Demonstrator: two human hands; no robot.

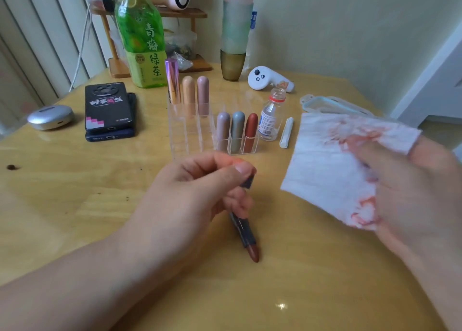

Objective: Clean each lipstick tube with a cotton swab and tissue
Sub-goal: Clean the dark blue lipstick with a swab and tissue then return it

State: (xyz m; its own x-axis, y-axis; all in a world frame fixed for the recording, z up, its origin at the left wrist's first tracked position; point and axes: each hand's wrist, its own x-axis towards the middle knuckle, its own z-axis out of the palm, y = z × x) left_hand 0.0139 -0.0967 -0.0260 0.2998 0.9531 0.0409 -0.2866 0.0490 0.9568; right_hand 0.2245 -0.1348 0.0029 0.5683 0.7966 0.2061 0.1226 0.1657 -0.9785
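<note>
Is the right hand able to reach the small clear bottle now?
Probably yes: the right hand holds the tissue, but nothing stands between it and the bottle; only cotton swabs lie beside it.

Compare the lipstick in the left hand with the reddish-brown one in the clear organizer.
The held lipstick is uncapped, bullet exposed; the organizer lipstick is capped. The held lipstick slants tip-down in the left hand; the organizer lipstick stands upright in the clear organizer. The held lipstick's barrel is dark; the organizer lipstick's shell is reddish-brown. Both show reddish-brown.
</note>
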